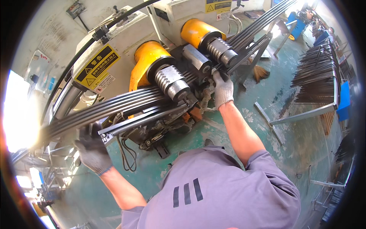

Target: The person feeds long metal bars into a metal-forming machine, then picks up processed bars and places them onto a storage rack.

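A bundle of long dark metal bars (pixel 110 107) lies slantwise through the machine, under two orange-collared heads with ribbed steel rollers (pixel 171 82). My left hand (pixel 92 152), in a grey knit glove with a dark coating, is at the lower edge of the bars on the left; its fingers are smeared by motion. My right hand (pixel 223 90), gloved the same way, reaches up beside the steel block (pixel 196 59) between the two heads. Its fingers are curled in against the machine, and what they grip is hidden. A coil spring (pixel 148 119) runs along a rail below the bars.
The pale machine housing (pixel 106 42) carries a yellow warning sign (pixel 98 65). Black cables (pixel 127 156) hang below. At right, a metal rack (pixel 305 119) holds many dark rods (pixel 316 76). A broom head (pixel 261 73) rests near the machine on the worn green floor (pixel 232 152).
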### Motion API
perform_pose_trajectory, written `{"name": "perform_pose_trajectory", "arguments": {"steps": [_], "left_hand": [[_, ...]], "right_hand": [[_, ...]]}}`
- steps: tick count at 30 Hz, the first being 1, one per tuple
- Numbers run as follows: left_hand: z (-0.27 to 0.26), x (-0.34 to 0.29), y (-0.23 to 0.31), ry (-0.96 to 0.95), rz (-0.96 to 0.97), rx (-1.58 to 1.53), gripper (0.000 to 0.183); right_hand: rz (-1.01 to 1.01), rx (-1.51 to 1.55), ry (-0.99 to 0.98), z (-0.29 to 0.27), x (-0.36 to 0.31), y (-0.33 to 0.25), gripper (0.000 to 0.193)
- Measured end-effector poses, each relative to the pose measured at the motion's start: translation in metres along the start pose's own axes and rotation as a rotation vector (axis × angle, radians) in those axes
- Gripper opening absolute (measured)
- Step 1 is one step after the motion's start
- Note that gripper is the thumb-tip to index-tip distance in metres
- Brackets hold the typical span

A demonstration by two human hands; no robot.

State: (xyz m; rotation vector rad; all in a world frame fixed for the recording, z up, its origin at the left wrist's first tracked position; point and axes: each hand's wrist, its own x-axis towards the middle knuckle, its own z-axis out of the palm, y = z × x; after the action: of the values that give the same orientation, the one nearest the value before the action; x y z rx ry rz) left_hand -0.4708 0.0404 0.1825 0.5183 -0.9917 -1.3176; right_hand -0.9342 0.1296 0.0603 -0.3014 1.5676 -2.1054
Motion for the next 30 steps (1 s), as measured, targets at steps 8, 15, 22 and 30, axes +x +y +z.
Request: {"name": "perform_pose_trajectory", "arguments": {"steps": [8,15,22,30], "left_hand": [[0.159,0.076,0.078,0.021,0.269,0.299,0.054],[0.263,0.103,0.062,-0.233,0.244,0.631,0.056],[0.368,0.079,0.036,-0.367,0.284,0.906,0.027],[0.379,0.067,0.033,-0.321,0.375,0.944,0.018]], "right_hand": [[0.177,0.178,-0.167,0.010,0.029,-0.009,0.043],[0.145,0.273,-0.177,0.014,0.077,0.006,0.039],[0.058,0.149,-0.230,0.023,0.103,0.025,0.055],[0.046,0.189,-0.258,0.026,0.075,-0.008,0.049]]}}
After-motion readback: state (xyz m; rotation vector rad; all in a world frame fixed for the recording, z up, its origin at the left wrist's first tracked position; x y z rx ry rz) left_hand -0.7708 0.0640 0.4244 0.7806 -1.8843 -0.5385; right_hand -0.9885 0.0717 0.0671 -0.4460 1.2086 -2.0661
